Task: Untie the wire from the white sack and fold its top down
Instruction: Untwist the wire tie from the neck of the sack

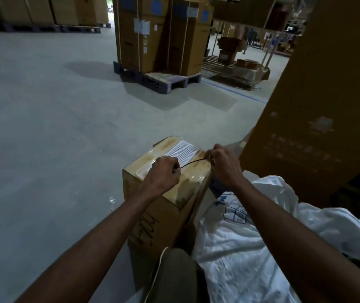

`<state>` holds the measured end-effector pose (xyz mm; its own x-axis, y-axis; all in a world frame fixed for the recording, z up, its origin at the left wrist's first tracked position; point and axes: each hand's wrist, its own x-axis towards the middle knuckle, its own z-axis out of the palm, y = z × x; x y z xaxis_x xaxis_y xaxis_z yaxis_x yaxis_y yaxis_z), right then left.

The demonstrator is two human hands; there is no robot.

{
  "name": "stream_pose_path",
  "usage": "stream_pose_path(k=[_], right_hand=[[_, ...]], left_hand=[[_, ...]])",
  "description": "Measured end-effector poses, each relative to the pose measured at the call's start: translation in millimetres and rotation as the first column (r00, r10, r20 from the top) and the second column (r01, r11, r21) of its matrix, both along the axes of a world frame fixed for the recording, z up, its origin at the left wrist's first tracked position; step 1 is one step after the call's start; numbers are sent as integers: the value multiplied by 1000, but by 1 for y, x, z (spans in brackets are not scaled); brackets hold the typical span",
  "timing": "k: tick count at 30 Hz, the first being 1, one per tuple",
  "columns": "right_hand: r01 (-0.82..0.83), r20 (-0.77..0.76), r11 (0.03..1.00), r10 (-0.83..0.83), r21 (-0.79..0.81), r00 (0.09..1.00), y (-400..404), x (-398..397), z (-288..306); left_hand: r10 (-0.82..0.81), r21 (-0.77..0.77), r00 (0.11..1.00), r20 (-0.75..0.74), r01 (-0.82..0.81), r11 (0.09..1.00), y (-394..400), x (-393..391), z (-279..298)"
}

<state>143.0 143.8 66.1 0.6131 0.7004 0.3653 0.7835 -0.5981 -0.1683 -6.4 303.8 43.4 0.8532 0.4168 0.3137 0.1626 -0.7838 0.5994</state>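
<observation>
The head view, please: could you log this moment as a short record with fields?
wire: thin dark wire, stretched between both hands
left hand: left hand grips one end
right hand: right hand pinches the other end
sack: white sack, lower right, under the right arm
box: cardboard box, beneath the hands
floor: grey concrete floor

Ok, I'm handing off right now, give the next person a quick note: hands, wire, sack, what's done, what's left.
Left hand: pinches one end of the wire.
Right hand: pinches the other end; the wire is stretched between the hands above the box.
Sack: lies crumpled to the right of the box, under the right arm.
Done: the wire looks free of the sack.
Left: put the wire aside, then fold the sack's top down; I see no fold yet.
</observation>
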Motion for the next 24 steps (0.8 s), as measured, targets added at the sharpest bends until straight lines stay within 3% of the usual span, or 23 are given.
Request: stream_pose_path(k=[8,16,24], right_hand=[[-8,51,999,10,-44,999,69,42,-31],[72,117,994,-62,-86,991,108,53,-60],[147,-72,980,-138,134,988,50,25,-66]], left_hand=[[134,60,990,40,-137,989,34,44,-27],[228,89,973,-22,-225,970,45,64,-52],[167,77,986,21,-169,983,10,36,-30]])
